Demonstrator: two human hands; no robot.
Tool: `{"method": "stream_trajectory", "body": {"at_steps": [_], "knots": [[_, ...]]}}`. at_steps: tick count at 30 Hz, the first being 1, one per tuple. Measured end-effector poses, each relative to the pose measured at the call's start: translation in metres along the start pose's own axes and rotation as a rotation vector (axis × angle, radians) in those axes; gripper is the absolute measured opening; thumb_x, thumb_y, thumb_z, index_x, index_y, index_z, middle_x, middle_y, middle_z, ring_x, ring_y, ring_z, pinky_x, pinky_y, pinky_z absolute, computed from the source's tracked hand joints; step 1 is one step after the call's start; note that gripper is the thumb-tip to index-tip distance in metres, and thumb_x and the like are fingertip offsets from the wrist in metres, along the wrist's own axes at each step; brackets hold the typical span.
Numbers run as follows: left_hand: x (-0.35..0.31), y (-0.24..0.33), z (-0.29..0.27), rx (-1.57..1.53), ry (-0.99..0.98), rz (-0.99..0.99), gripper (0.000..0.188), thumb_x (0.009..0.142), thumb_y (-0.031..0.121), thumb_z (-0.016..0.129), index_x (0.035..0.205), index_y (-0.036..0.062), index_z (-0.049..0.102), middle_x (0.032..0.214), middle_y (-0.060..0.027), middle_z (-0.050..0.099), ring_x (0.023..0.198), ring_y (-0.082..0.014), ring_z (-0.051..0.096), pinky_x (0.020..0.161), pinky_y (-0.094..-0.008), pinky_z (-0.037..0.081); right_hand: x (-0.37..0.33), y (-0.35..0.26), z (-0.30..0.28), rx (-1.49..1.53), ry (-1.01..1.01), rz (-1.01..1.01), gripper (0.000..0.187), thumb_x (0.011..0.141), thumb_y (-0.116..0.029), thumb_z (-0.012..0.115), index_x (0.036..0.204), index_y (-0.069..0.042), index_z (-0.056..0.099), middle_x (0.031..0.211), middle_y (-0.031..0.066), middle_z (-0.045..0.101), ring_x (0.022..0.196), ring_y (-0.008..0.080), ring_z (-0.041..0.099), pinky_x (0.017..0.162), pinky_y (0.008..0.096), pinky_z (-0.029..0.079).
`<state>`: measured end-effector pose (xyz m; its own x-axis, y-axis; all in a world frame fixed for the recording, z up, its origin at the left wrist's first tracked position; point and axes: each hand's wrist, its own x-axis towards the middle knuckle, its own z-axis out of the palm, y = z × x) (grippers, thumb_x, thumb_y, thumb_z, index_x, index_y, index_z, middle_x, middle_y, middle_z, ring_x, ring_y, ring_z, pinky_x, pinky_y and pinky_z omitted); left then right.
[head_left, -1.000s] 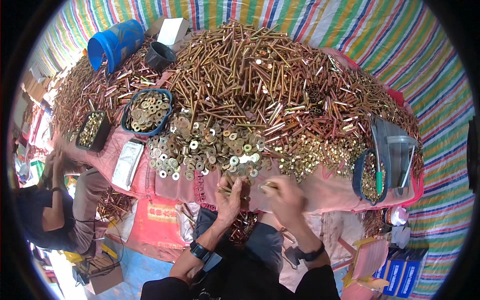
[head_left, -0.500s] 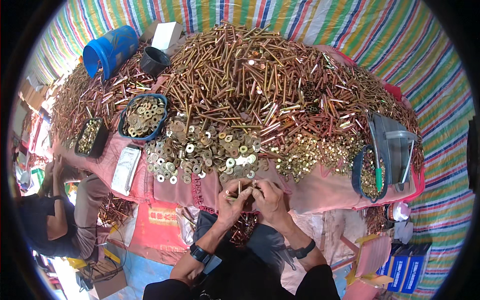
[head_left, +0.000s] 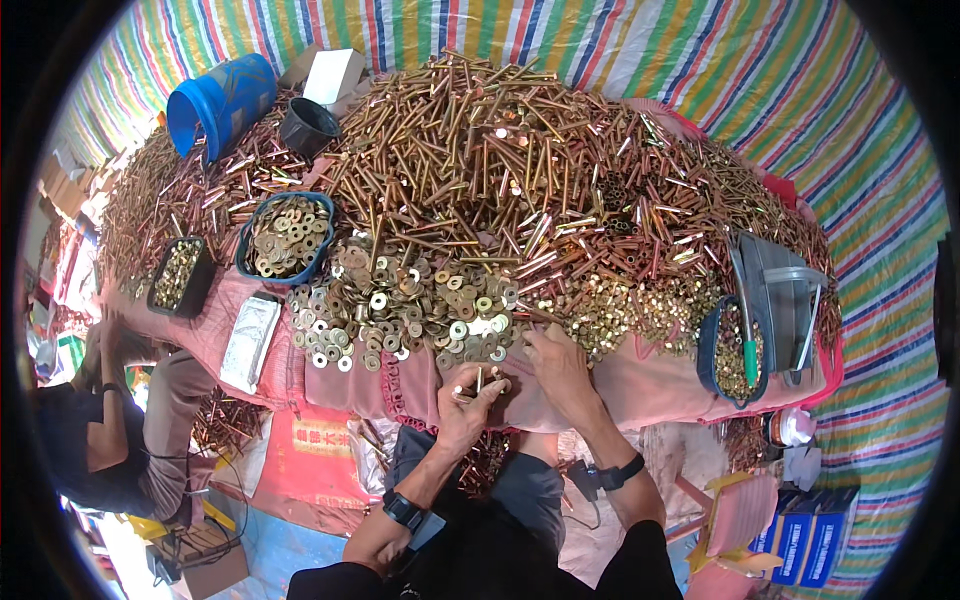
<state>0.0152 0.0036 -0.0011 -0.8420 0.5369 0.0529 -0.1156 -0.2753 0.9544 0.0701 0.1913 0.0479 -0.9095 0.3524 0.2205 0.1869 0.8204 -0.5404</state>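
Observation:
My left hand [head_left: 466,408] is closed around a few brass-coloured bolts [head_left: 479,379], one standing up between its fingers; their lower ends are hidden. To its right, my right hand [head_left: 560,367] touches the front edge of the heap with bent, bunched fingers. Whatever lies between those fingertips is hidden. Loose flat washers [head_left: 400,315] spread just left of that hand, and small shiny nuts [head_left: 640,310] lie to its right. Behind both hands rises a large heap of long bolts and metal sleeves [head_left: 470,160].
A blue basket of washers [head_left: 243,245] and a black tray of nuts [head_left: 203,290] stand left. At right are a nut-filled basket [head_left: 709,350] with a green-handled tool and a grey dustpan-like container [head_left: 775,275]. A blue bucket [head_left: 225,100] lies far left. Another person [head_left: 105,430] sits left.
My right hand has left my left hand and moved right and forward to the heap's edge. The left hand stays nearly in place, still holding the bolts.

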Motion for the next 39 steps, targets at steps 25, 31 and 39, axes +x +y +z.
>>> {"method": "stream_trajectory", "body": {"at_steps": [25,31,39], "knots": [[0.001,-0.003,0.005,0.064,-0.032,0.06,0.02,0.096,0.005,0.078,0.111,-0.0057,0.071,0.108,-0.0034,0.069,0.097,-0.0111,0.063,0.087,-0.0269,0.052,-0.02,-0.034,-0.022,0.701,-0.081,-0.037,0.022,0.098,-0.006,0.071,0.119,0.003,0.072,0.109,0.0092,0.071,0.102,0.0161,0.069,0.08,0.0302,0.058],[0.001,-0.004,0.002,0.074,-0.051,0.036,0.019,0.096,0.005,0.078,0.11,-0.0058,0.071,0.107,-0.0036,0.069,0.094,-0.0101,0.062,0.084,-0.0264,0.052,-0.018,-0.042,-0.025,0.466,-0.024,-0.114,0.017,0.093,-0.006,0.075,0.109,0.0,0.071,0.104,0.014,0.07,0.09,0.0236,0.071,0.074,0.0344,0.057],[0.001,-0.009,-0.002,0.084,-0.06,0.042,0.02,0.098,0.007,0.077,0.111,-0.0055,0.07,0.105,-0.0021,0.068,0.092,-0.0086,0.061,0.08,-0.0251,0.051,-0.02,-0.048,-0.028,0.354,-0.009,-0.167,0.02,0.091,-0.003,0.075,0.111,0.0,0.073,0.102,0.0122,0.071,0.09,0.0245,0.072,0.076,0.0342,0.057]]}}
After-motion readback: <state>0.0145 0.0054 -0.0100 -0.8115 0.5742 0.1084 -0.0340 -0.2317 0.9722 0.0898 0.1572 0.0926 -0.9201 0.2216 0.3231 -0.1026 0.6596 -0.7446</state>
